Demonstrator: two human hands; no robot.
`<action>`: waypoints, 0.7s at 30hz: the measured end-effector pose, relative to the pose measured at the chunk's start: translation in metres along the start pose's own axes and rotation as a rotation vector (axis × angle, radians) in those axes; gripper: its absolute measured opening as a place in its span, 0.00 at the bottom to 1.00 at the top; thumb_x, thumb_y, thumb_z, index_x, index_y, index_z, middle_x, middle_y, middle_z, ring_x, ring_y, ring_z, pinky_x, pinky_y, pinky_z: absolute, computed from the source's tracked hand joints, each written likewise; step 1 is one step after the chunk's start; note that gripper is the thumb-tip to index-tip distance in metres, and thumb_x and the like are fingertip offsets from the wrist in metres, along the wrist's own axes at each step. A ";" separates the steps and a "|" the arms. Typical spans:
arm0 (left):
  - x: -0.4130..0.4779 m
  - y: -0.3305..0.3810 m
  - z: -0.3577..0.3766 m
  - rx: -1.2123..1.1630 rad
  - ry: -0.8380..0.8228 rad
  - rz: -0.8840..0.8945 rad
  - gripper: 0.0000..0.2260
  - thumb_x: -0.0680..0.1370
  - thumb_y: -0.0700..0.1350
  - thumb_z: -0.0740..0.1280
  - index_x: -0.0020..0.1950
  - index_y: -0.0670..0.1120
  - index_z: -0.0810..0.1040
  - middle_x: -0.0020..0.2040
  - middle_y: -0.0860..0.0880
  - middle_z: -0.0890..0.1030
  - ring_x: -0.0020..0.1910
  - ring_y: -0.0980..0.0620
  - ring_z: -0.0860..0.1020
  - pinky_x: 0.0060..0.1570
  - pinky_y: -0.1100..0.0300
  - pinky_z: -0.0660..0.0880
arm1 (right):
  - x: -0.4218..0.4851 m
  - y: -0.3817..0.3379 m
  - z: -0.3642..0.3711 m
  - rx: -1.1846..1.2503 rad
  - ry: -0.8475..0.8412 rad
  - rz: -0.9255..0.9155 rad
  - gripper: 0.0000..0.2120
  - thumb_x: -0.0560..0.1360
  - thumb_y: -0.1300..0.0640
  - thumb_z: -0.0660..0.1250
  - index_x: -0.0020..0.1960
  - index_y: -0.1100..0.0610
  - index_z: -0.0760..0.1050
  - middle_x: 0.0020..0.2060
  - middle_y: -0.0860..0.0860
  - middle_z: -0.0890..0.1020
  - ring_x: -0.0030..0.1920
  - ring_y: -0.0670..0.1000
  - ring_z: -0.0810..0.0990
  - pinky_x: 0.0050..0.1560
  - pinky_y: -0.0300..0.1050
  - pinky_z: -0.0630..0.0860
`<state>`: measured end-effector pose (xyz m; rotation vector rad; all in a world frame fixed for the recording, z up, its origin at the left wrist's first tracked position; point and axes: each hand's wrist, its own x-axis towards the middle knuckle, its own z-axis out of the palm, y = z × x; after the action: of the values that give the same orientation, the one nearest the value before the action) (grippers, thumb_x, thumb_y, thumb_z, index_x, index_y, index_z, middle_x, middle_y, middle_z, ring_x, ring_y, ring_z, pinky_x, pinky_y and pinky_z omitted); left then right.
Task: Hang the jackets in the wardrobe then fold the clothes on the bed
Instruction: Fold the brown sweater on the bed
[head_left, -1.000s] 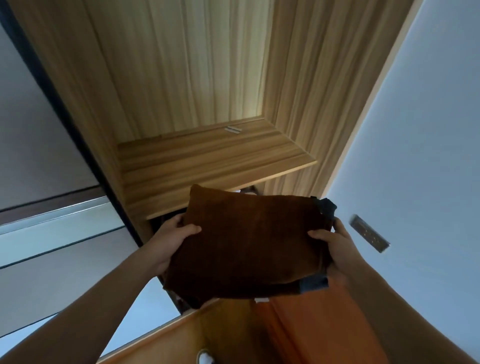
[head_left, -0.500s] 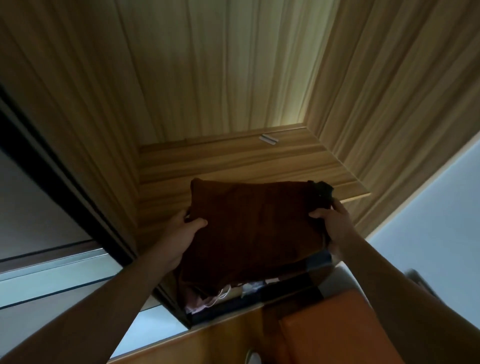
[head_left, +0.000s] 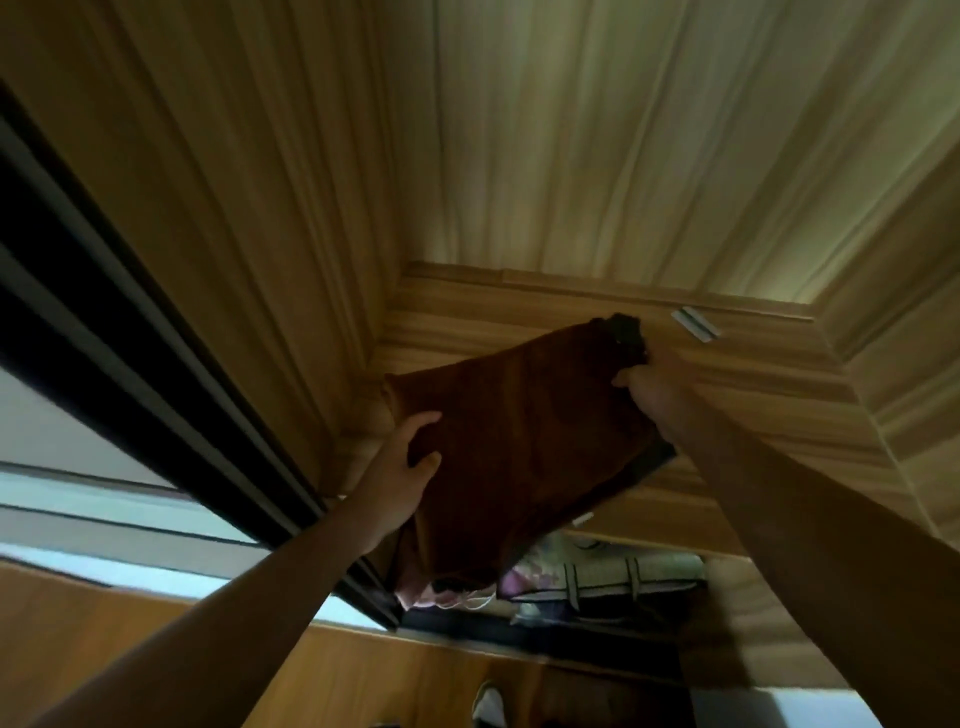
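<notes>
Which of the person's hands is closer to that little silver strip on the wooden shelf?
Right. The right hand grips a corner of the folded brown garment just below the silver strip; the left hand holds the opposite edge, farther off.

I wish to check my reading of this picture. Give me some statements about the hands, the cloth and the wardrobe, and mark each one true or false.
1. Both the left hand and the right hand hold the brown cloth. True.
2. The cloth hangs from a hanger. False: it is folded flat and held at two opposite edges by the hands.
3. A small pale strip lies on the wooden shelf, apart from the cloth. True.
4. The space under the shelf holds nothing. False: a pale bag with dark straps sits there.
5. The wardrobe walls are painted white. False: they show wood grain.
</notes>
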<state>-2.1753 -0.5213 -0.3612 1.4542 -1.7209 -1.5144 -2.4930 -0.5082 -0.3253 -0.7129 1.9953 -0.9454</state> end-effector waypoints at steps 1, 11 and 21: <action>0.003 -0.003 -0.001 -0.044 0.016 -0.028 0.19 0.84 0.40 0.63 0.73 0.57 0.69 0.66 0.51 0.72 0.50 0.60 0.76 0.40 0.67 0.80 | 0.013 -0.015 0.008 -0.083 -0.017 -0.040 0.27 0.80 0.67 0.63 0.78 0.57 0.64 0.59 0.61 0.78 0.56 0.63 0.78 0.59 0.67 0.77; 0.036 -0.019 -0.001 0.231 0.046 -0.168 0.31 0.82 0.50 0.67 0.82 0.55 0.56 0.68 0.53 0.72 0.59 0.57 0.73 0.53 0.64 0.71 | 0.141 -0.126 0.116 -0.629 0.028 -0.521 0.19 0.81 0.59 0.61 0.71 0.58 0.71 0.66 0.60 0.77 0.67 0.64 0.76 0.63 0.53 0.73; 0.086 -0.048 -0.015 1.310 0.011 0.116 0.46 0.76 0.71 0.62 0.81 0.60 0.35 0.82 0.38 0.40 0.81 0.35 0.41 0.76 0.34 0.48 | 0.074 0.015 0.164 -0.803 -0.202 -0.255 0.40 0.80 0.30 0.53 0.82 0.43 0.39 0.81 0.55 0.35 0.80 0.67 0.37 0.78 0.68 0.46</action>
<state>-2.1737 -0.5967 -0.4259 1.7453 -2.8904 -0.1378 -2.3957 -0.6146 -0.4342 -1.4584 2.1067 -0.1453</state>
